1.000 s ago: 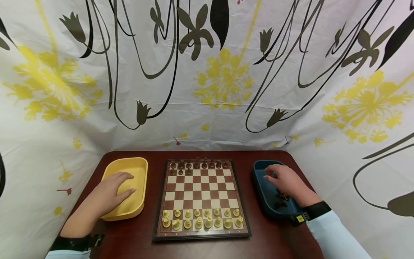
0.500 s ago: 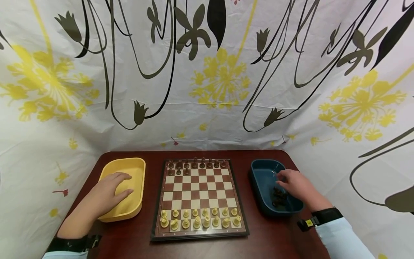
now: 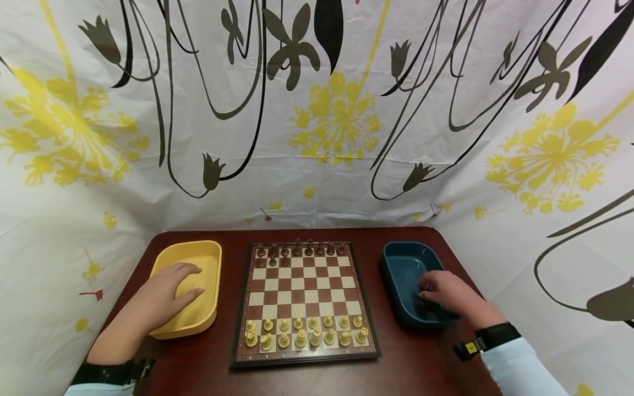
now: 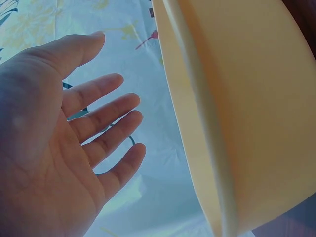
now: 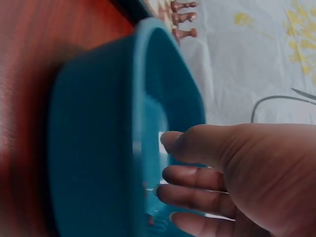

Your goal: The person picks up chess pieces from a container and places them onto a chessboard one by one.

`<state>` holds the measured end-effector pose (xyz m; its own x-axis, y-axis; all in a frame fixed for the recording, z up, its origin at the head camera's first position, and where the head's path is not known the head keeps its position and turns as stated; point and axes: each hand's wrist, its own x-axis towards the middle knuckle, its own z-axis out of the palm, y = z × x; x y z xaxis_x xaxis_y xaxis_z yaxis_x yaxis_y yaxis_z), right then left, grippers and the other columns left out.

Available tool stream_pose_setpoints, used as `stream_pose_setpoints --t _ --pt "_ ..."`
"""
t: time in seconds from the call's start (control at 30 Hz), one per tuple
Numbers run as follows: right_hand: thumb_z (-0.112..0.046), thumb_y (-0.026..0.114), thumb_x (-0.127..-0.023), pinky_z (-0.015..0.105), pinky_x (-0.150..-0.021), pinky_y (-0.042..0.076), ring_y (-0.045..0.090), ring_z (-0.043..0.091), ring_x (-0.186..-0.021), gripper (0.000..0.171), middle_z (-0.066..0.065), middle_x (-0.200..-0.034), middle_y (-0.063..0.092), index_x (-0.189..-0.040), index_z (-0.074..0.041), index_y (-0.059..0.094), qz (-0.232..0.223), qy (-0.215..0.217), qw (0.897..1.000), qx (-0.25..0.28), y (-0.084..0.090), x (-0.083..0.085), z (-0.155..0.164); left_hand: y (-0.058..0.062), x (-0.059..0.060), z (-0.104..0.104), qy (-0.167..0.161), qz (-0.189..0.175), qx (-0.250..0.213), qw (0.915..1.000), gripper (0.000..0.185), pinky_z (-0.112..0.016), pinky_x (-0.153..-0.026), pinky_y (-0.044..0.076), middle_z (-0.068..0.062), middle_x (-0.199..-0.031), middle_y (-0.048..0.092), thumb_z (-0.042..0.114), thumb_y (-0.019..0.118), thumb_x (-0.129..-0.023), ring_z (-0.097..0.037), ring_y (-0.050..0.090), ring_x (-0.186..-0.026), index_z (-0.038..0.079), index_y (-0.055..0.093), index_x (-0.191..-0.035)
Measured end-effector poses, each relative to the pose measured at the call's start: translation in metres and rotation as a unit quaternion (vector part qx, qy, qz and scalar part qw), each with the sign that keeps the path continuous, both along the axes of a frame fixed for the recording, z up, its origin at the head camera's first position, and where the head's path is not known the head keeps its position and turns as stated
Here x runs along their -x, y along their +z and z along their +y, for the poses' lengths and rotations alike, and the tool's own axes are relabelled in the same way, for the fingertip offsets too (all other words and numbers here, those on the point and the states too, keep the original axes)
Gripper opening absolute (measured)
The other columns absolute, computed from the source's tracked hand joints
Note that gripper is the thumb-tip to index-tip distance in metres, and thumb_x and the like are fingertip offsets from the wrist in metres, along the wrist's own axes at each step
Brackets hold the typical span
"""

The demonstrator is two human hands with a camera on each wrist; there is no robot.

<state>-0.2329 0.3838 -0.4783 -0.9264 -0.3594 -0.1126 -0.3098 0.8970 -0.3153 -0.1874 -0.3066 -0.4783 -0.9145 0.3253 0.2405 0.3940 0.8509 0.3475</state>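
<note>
1. One floral curtain [image 3: 317,110], white with yellow blooms and dark stems, hangs around the back and both sides of the counter.
2. One dark red-brown counter [image 3: 208,352] carries everything else.
3. One chessboard [image 3: 303,300] lies flat in the middle, between the two trays.
4. Two trays: the yellow tray [image 3: 208,258] stands left of the board, the dark blue tray [image 3: 401,264] right of it, each near the board but apart from it.
5. Two hands. The left hand [image 3: 170,289] lies over the yellow tray's near part, its grip wide, fingers straight and spread, holding nothing; nothing shows inside the tray around it. The right hand [image 3: 446,291] reaches into the near end of the blue tray with fingers curled downward; whether its grip has closed on a piece I cannot tell.
6. Sixteen pale chess pieces [image 3: 304,333] stand in two rows on the board's near edge.
7. About eleven dark chess pieces [image 3: 297,252] stand at the far edge, the back row filled and three in front at its left.
8. A few loose dark pieces [image 3: 422,305] lie in the blue tray beneath the right fingers; their count is hidden.
</note>
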Motion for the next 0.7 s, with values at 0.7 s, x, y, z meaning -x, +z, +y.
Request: stream_pose_setpoints --t 0.7 --pt "-0.003 0.085 -0.095 0.032 -0.072 0.056 0.059 0.011 -0.086 0.016 -0.005 -0.098 0.069 -0.105 -0.012 0.077 -0.006 0.032 0.999 -0.006 -0.021 -0.013 -0.009 -0.001 0.001 -0.001 0.006 -0.006 0.001 1.0000 0.045 -0.069 -0.106 0.052 -0.023 -0.136 0.070 0.029 0.086 -0.100 -0.048 0.063 -0.129 0.002 0.072 -0.133"
